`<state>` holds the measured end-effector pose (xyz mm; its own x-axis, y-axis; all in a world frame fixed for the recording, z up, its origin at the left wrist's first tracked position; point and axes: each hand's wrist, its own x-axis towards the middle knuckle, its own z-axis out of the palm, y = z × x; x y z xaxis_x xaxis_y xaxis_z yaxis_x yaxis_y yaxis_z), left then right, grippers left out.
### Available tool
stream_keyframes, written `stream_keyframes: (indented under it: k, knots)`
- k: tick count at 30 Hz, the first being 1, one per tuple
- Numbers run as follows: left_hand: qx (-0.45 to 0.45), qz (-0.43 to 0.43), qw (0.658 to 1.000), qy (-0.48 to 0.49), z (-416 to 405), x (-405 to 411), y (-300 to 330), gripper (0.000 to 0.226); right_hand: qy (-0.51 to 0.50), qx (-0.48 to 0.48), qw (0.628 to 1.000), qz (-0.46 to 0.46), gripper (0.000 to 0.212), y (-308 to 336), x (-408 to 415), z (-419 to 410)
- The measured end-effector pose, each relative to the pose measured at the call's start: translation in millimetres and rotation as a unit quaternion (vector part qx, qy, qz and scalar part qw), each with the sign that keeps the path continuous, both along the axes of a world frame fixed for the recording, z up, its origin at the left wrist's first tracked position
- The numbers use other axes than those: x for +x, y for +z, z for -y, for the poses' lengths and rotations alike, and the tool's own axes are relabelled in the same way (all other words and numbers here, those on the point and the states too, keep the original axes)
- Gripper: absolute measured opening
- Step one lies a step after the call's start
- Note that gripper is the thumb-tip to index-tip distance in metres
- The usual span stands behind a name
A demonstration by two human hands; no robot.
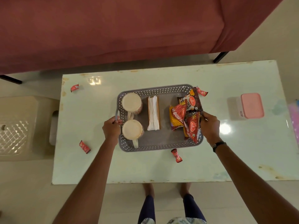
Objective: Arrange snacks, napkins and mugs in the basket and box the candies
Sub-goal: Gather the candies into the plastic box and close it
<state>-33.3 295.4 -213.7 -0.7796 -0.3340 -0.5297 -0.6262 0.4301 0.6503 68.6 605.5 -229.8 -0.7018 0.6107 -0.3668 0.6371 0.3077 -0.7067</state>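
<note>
A grey perforated basket (155, 89) sits mid-table. Inside it, two cream mugs (131, 102) (132, 129) stand at the left, a stack of white napkins (153, 113) lies in the middle, and red and brown snack packets (177, 116) are piled at the right. My left hand (111, 127) grips the basket's left handle. My right hand (209, 125) grips its right side, against the packets. Several red wrapped candies lie loose on the table (74, 87) (84, 146) (176, 155) (202, 92). A lidded pink box (251, 105) stands at the right.
The pale green table (226, 156) has a maroon sofa (113, 29) behind it. A beige plastic stool (17, 126) stands off the table's left edge. My legs and feet show below the table's near edge.
</note>
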Motion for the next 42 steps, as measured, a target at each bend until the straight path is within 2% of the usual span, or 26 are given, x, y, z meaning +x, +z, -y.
stream_keyframes:
  k: [3, 6, 9, 12, 16, 19, 21, 27, 32, 36, 38, 42]
  knots:
    - [-0.083, -0.011, 0.996, -0.025, -8.9, 4.2, 6.4, 0.030, -0.001, -0.039, 0.999, 0.016, 0.029, 1.2, 0.7, -3.7]
    - [-0.158, -0.102, 0.982, -0.032, -31.5, 12.8, 19.2, 0.033, 0.013, 0.004, 1.000, 0.005, 0.026, 7.0, 4.4, -13.5]
    - [-0.129, -0.210, 0.965, -0.092, -79.5, 24.0, 35.1, 0.032, 0.003, 0.093, 0.993, -0.066, 0.022, 20.1, 12.8, -34.6]
    - [-0.051, -0.235, 0.959, -0.154, -148.7, 42.1, 48.7, 0.027, -0.010, 0.155, 0.985, -0.077, 0.027, 25.7, 24.4, -71.5]
    - [0.105, -0.162, 0.962, -0.192, -237.7, 70.8, 48.1, 0.026, -0.004, 0.209, 0.978, 0.020, 0.056, 17.7, 37.2, -134.4]
    - [0.240, -0.051, 0.958, -0.148, -288.5, 87.2, 43.5, 0.026, 0.034, 0.199, 0.976, 0.085, 0.080, 1.8, 39.1, -169.7]
    - [0.289, 0.016, 0.950, -0.122, -314.1, 95.9, 38.6, 0.026, 0.058, 0.182, 0.975, 0.111, 0.087, -10.0, 37.0, -182.9]
    - [0.300, 0.086, 0.941, -0.131, -345.4, 109.1, 18.5, 0.028, 0.086, 0.179, 0.974, 0.113, 0.076, -20.7, 37.6, -189.8]
    - [0.318, 0.170, 0.928, -0.097, -344.5, 119.5, 12.3, 0.045, 0.111, 0.047, 0.991, 0.064, 0.071, 8.3, 52.0, -163.0]
    - [0.406, 0.214, 0.886, -0.068, -345.0, 123.6, 8.7, 0.056, 0.157, -0.012, 0.987, 0.018, 0.059, 46.7, 65.1, -141.3]
    - [0.447, 0.208, 0.869, -0.040, -347.3, 122.5, 10.3, 0.057, 0.184, -0.002, 0.983, 0.008, 0.057, 57.5, 70.2, -133.8]
    - [0.485, 0.205, 0.850, -0.008, -353.1, 121.1, 12.4, 0.063, 0.253, 0.121, 0.960, 0.005, 0.058, 62.3, 78.9, -123.8]
